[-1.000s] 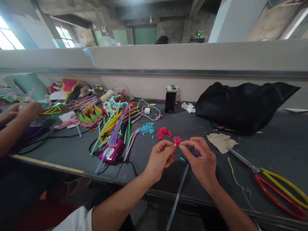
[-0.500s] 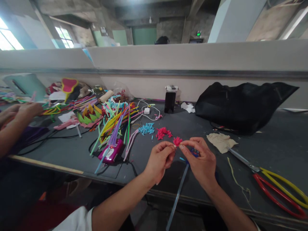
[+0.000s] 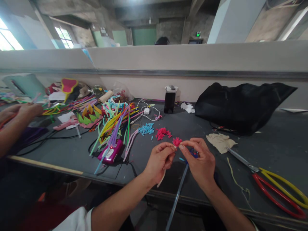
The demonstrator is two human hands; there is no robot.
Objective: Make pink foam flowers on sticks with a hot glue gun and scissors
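Observation:
Between my two hands is a small pinkish-red flower-like tuft (image 3: 177,141) with a pale base. My left hand (image 3: 162,160) pinches that base between thumb and forefinger, and a thin pale strip (image 3: 161,179) hangs below its palm. From the other side my right hand (image 3: 198,158) pinches the tuft's lower edge. Just beyond lie a pile of short red pieces (image 3: 163,133) and a pile of short light-blue pieces (image 3: 146,128). Partly hidden behind my right hand is a dark-blue item (image 3: 193,153), above a long translucent glue stick-like rod (image 3: 177,195).
To the left, a bundle of coloured pipe cleaners (image 3: 115,130) lies over a purple device (image 3: 112,154). A phone (image 3: 169,102) stands at the back. On the right are a black bag (image 3: 243,107), a beige cloth (image 3: 221,142) and large scissors (image 3: 256,170). A co-worker's hands (image 3: 26,112) are far left.
The pale strip now shows hanging lower from my left hand. Both hands keep their pinch on the red tuft, almost in place.

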